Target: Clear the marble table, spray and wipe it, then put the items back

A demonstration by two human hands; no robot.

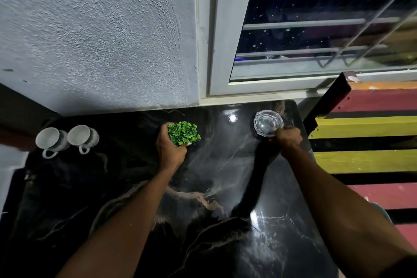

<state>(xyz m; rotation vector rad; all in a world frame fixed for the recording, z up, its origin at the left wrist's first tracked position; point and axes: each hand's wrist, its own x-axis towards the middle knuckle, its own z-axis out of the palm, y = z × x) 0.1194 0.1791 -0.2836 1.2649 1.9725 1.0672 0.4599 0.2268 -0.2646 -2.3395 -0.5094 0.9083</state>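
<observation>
A glossy black marble table with pale veins fills the lower view. My left hand grips a small potted plant with bright green leaves near the table's far middle; its pot is mostly hidden by my fingers. My right hand holds the near edge of a clear glass ashtray at the far right corner. I cannot tell whether either item touches the tabletop. Two white cups stand side by side at the far left, handles toward me.
A rough grey wall backs the table, with a white-framed window to its right. A red, yellow and black striped slatted surface lies off the table's right edge, behind a dark wooden edge.
</observation>
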